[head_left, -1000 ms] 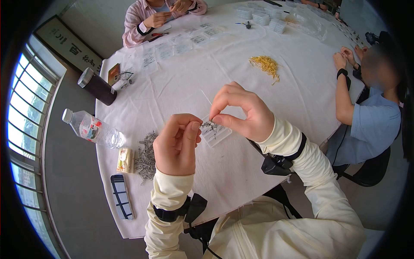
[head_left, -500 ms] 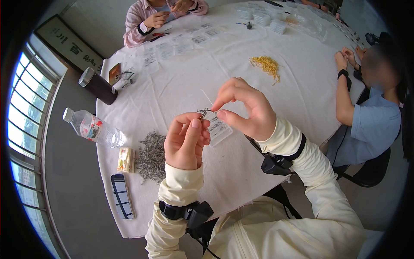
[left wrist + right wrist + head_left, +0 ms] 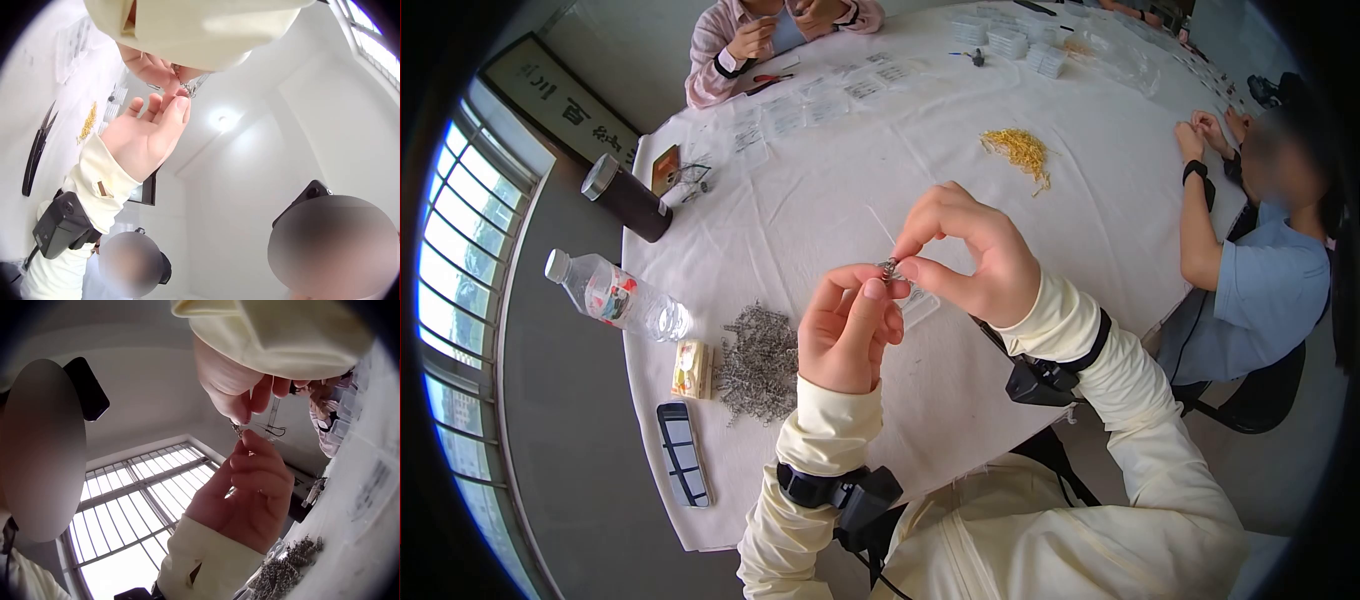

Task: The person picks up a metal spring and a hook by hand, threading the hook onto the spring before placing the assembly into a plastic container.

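Note:
My left hand (image 3: 845,335) pinches a small cluster of silvery metal wire pieces (image 3: 887,270) between thumb and index finger, raised over the table. From the right, my right hand (image 3: 975,250) meets it there, thumb and index fingertip pinching the cluster's other side. In the right wrist view a thin hook-shaped wire (image 3: 275,430) sticks out beside the fingertips, and small loops (image 3: 236,429) show between the hands. Fingers hide most of the cluster. Below the hands lies a clear plastic box (image 3: 917,305), partly covered by them.
Left of my left hand lies a heap of coiled metal pieces (image 3: 758,365), near a tissue pack (image 3: 691,370), phone (image 3: 683,455), water bottle (image 3: 615,298) and dark flask (image 3: 627,200). Yellow bits (image 3: 1017,152) lie farther off. Black scissors (image 3: 39,150) show in the left wrist view. Other people sit around.
My left hand has moved right and slightly up with the metal cluster, closing in on my right hand's fingertips. The cluster's dangling pieces are now gathered between the fingers. My right hand has barely moved.

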The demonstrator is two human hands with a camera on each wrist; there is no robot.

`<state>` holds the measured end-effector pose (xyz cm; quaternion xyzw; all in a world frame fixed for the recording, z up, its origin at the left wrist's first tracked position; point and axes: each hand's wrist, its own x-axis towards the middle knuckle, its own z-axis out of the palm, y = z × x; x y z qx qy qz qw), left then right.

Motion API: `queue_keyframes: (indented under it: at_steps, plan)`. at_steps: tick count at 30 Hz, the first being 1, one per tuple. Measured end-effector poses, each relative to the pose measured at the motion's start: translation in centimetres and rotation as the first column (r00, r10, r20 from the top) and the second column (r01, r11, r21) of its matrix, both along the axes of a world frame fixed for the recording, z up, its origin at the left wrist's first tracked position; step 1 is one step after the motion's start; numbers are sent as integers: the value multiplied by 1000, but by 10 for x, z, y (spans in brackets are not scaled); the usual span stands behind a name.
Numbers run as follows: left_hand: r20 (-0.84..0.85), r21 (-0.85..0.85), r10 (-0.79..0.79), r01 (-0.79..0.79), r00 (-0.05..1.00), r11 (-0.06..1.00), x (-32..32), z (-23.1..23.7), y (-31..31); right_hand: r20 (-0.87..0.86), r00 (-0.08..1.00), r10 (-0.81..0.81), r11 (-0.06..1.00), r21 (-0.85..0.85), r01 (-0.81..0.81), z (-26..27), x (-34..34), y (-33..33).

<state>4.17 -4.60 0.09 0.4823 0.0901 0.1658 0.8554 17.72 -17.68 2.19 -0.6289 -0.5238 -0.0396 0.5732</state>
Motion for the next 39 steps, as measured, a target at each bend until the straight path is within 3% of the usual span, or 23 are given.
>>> queue_keyframes:
  at_steps: [1, 4, 5, 8, 9, 11, 15, 21, 23, 28, 32, 35, 37, 39]
  plan:
    - [-1, 0, 0, 0, 1000, 1000, 0, 1, -1, 27, 1000, 2, 1000, -1, -2, -1, 1, 0]
    - [-47, 434, 181, -143, 982, 889, 0, 7, -7, 48, 999, -11, 1000, -5, 12, -2, 3, 0]
    - [-47, 435, 180, -142, 983, 889, 0, 7, -6, 43, 999, -26, 1000, -8, 27, -2, 3, -1]
    - [109, 613, 343, -335, 933, 716, -2, 10, 0, 2, 1000, -8, 999, -33, 8, -1, 4, -3]
    - [108, 614, 343, -334, 933, 715, -2, 12, 3, 2, 1000, -8, 999, -33, 8, 0, 3, -3]
    - [184, 789, 309, -328, 933, 520, -1, 15, 7, -12, 1000, -1, 999, -40, 1, 1, 3, -4]
    - [246, 847, 297, -354, 922, 397, 3, 14, 5, 1, 1000, 18, 999, -45, -18, 0, 3, -3]
    - [254, 819, 279, -359, 926, 447, 4, 10, 3, 32, 999, 38, 999, -25, -37, -1, 0, -1]
    - [247, 808, 278, -356, 928, 469, 5, 8, 3, 94, 995, -20, 1000, -18, 21, -1, -1, 0]
    - [108, 656, 229, -242, 967, 715, 1, 5, 3, 226, 971, -81, 997, 31, 76, -4, -2, 2]
    - [106, 657, 237, -247, 966, 712, 1, 4, 4, 331, 936, -118, 993, 26, 116, -2, -1, 1]
    - [77, 689, 248, -231, 966, 687, 0, 7, 5, 256, 960, -111, 994, 28, 108, 0, 0, -1]
    - [140, 848, 297, -269, 945, 457, -1, 12, 5, 226, 969, -98, 995, 18, 96, 2, 1, -2]
    - [162, 855, 301, -286, 940, 433, 0, 15, 1, 194, 977, -83, 996, 9, 83, 2, 2, -1]
